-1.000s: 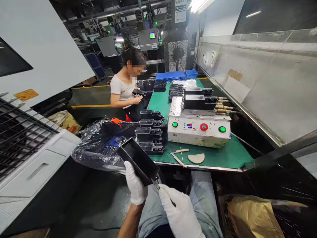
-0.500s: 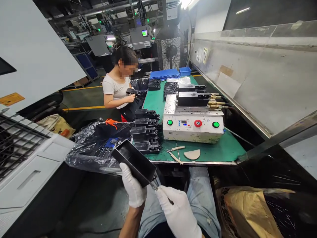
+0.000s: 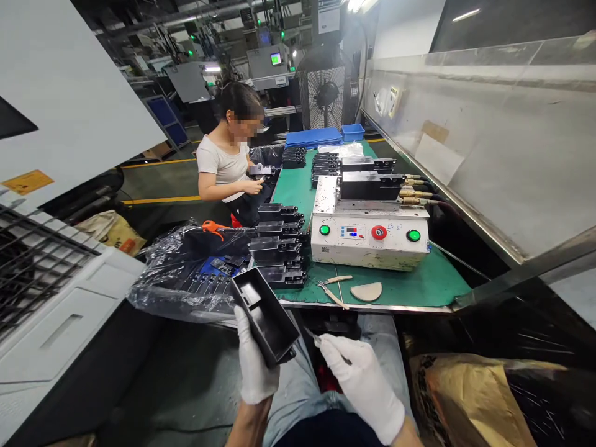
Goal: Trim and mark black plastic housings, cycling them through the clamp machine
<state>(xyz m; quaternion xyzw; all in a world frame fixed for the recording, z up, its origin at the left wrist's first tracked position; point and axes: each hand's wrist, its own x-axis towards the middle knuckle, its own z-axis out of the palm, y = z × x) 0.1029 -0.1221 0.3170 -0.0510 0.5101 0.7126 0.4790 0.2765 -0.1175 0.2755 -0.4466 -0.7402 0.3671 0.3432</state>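
Note:
A hollow black plastic housing (image 3: 266, 316) is tilted over my lap, its open side facing me. My left hand (image 3: 255, 363), in a white glove, grips it by the left side and from beneath. My gloved right hand (image 3: 356, 372) is closed on a small knife (image 3: 315, 337). The blade's tip points up and left, apart from the housing's lower right end; most of the handle is hidden in the fingers. Beyond the housing, a row of similar black housings (image 3: 279, 248) lies along the left edge of the green table (image 3: 335, 292).
Nippers (image 3: 334, 292) and a beige half-round pad (image 3: 366, 291) lie near the table's front edge. Behind stands a white control box (image 3: 370, 242) bearing black housings. A plastic-lined bin (image 3: 153, 292) holds small parts at left. Another person (image 3: 228, 158) sits beyond, holding a part.
My right hand and the knife have moved right, away from the housing's end. The housing has shifted slightly right and turned, showing more of its inside.

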